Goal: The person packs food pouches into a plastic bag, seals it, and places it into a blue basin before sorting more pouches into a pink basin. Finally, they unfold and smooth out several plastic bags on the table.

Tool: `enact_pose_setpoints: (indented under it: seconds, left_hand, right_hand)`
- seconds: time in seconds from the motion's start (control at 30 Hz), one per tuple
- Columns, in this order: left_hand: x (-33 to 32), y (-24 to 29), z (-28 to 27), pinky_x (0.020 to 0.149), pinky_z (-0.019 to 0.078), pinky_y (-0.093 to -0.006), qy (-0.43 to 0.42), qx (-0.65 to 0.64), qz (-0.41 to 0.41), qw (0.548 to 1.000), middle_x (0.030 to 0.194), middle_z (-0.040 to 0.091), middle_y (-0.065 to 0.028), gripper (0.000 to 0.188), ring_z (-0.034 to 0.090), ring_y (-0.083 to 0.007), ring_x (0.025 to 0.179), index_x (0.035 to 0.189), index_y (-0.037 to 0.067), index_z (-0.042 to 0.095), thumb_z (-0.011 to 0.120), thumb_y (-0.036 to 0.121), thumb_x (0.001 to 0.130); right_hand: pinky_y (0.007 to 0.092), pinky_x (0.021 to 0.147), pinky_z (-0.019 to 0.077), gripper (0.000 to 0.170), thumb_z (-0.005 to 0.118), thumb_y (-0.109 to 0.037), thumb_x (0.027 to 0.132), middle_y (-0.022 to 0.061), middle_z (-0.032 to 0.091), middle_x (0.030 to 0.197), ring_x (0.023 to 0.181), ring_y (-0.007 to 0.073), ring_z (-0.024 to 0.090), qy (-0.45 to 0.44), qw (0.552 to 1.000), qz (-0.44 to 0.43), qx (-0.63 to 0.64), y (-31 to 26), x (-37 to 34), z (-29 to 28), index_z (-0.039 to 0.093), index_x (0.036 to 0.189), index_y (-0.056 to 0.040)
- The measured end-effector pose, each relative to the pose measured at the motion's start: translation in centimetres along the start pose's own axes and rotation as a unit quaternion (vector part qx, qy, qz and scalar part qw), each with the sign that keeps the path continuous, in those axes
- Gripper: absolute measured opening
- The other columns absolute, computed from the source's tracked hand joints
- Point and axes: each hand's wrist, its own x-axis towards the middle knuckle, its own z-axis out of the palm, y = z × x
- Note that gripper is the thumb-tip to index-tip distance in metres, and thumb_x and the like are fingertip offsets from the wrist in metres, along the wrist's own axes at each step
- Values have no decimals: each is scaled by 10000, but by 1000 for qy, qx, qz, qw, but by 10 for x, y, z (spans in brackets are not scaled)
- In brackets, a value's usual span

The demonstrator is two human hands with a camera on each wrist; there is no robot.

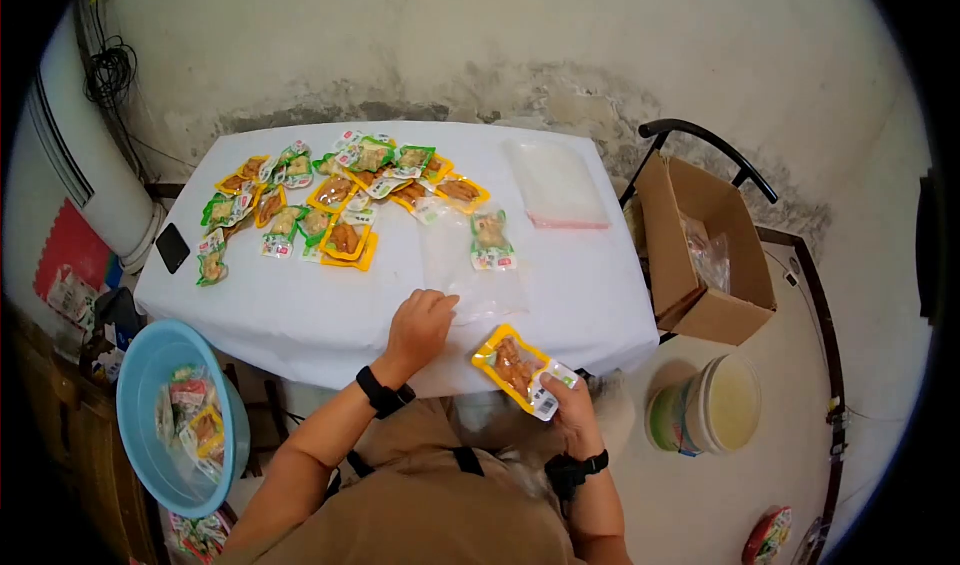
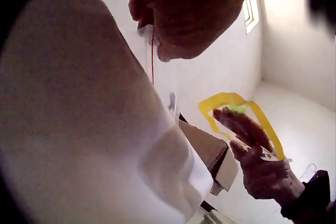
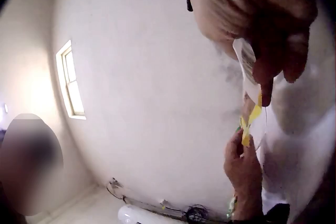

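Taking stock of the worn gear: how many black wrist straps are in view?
2. One strap is on the wrist of the left hand, which pinches a clear bag; the other strap is on the right hand's wrist, near a held yellow-edged packet.

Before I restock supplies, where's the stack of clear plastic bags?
In the head view, the bag stack lies at the far right of the white-covered table, just left of the open cardboard box.
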Motion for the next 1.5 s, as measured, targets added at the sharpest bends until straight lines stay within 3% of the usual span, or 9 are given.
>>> enact_pose_setpoints:
  seconds: [0.17,0.6,0.8,0.87,0.97,1.23,1.33,1.4,1.5]
  left_hand:
    - [3,-3,9,619,453,-331,82,-66,1,994,754,554,-99,133,540,-256,720,870,28,607,583,30,739]
    - [11,0,4,611,462,-320,137,-117,-26,983,766,556,-97,191,551,-246,718,909,36,620,589,-5,726]
    - [3,4,5,638,476,-318,102,-133,-13,986,810,569,-84,220,562,-242,754,939,54,621,577,2,729]
    - [1,2,6,643,477,-319,110,-128,-9,986,817,570,-85,217,562,-245,756,937,55,620,574,3,731]
    - [1,2,7,654,478,-323,116,-136,-2,984,826,572,-88,213,563,-251,762,933,58,617,570,4,732]
    - [-5,2,6,676,478,-334,95,-150,-19,984,825,566,-91,211,566,-255,773,930,71,615,567,0,737]
    - [-8,4,8,678,477,-331,123,-158,-6,980,820,568,-91,206,565,-257,776,927,71,615,570,-1,739]
    - [-8,3,12,675,474,-329,105,-162,-19,981,821,566,-93,202,563,-261,777,928,69,616,578,4,740]
    - [-7,1,13,669,472,-329,103,-154,-26,982,832,564,-96,201,560,-262,773,931,67,617,584,11,741]
  right_hand:
    - [243,651,472,272,558,-77,810,74,611,870,735,132,590,9,997,-41,-57,2,31,22,541,1049,52]
    - [271,609,483,208,534,-58,797,78,612,840,689,150,593,-6,985,-36,-171,-1,52,44,559,982,34]
    - [278,598,507,244,552,-71,808,85,607,866,708,172,612,13,996,-91,9,3,79,62,523,1034,15]
    - [295,591,522,242,556,-85,811,89,606,866,698,164,612,-6,997,-73,3,9,92,69,520,1032,7]
    - [355,606,556,230,507,-59,818,112,603,867,708,193,621,-119,993,-17,6,7,113,79,502,1038,9]
    - [306,572,563,239,418,-2,827,147,576,940,764,223,607,-188,977,30,95,11,140,88,457,1062,19]
    - [350,643,551,249,395,-71,877,163,549,987,862,261,582,-162,980,4,116,7,148,104,432,1108,15]
    - [375,730,511,294,374,-177,920,169,520,1028,942,294,544,-95,977,70,176,8,154,112,419,1151,-1]
    - [400,793,462,352,354,-263,935,169,504,1053,977,307,518,-152,957,96,229,2,152,122,404,1159,4]
